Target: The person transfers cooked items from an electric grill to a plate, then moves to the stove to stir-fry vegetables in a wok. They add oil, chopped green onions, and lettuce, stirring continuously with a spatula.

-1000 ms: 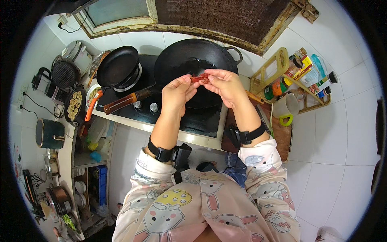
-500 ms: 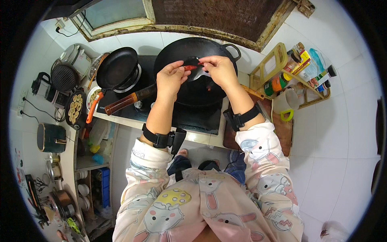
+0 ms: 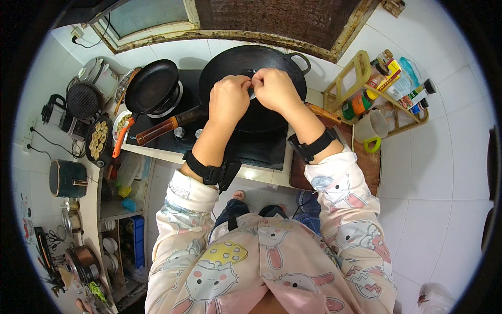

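My left hand (image 3: 229, 99) and my right hand (image 3: 274, 90) meet above the black wok (image 3: 261, 116), fingertips pinched and almost touching. A red chili pepper, visible in my left fingers a moment ago, is now hidden behind the knuckles of both hands. Between the hands, a pale shiny patch shows in the wok. The wok sits on the dark glass hob (image 3: 251, 152), its brown wooden handle (image 3: 157, 131) pointing left toward me.
A black frying pan (image 3: 151, 88) with an orange handle rests on the left burner. Browned slices lie in a dark pan (image 3: 98, 140) farther left. Right of the wok are a wooden board (image 3: 368, 167), a jug (image 3: 371, 130) and a condiment rack (image 3: 361, 73).
Both hands have come together, closing the gap between their fingertips. The red chili pepper has gone out of sight behind them, and my right wrist has turned inward.
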The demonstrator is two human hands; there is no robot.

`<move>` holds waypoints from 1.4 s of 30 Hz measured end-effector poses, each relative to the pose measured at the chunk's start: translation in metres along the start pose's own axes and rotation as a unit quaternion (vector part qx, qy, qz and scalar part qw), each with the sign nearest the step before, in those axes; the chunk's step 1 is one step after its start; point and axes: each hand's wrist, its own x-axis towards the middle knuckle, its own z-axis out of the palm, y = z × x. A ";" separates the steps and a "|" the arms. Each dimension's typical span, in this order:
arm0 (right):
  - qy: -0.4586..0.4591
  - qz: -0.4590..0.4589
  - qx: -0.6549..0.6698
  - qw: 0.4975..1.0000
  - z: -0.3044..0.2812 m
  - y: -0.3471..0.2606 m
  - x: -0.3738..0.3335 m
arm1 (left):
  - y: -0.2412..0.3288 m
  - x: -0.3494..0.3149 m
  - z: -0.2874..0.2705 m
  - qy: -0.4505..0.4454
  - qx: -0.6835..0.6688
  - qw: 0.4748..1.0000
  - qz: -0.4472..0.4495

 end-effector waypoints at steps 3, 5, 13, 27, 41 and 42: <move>-0.048 0.186 0.194 0.962 0.001 0.002 0.001 | 0.003 -0.001 0.006 0.018 -0.006 1.000 0.008; -0.079 0.341 0.426 0.835 0.001 0.007 0.000 | 0.001 -0.002 0.011 0.049 -0.048 0.998 0.004; -0.015 0.206 0.086 0.975 0.004 0.049 -0.007 | -0.030 -0.006 0.017 -0.088 0.049 0.992 -0.070; -0.037 0.097 0.226 0.969 -0.010 0.026 -0.009 | -0.002 0.006 0.006 -0.140 -0.096 0.985 0.004; -0.055 -0.021 -0.043 0.997 -0.027 0.002 -0.016 | 0.011 0.007 -0.009 -0.074 0.063 0.990 0.098; -0.051 -0.032 -0.050 0.997 -0.027 0.002 -0.016 | 0.011 0.007 -0.009 -0.078 0.063 0.989 0.105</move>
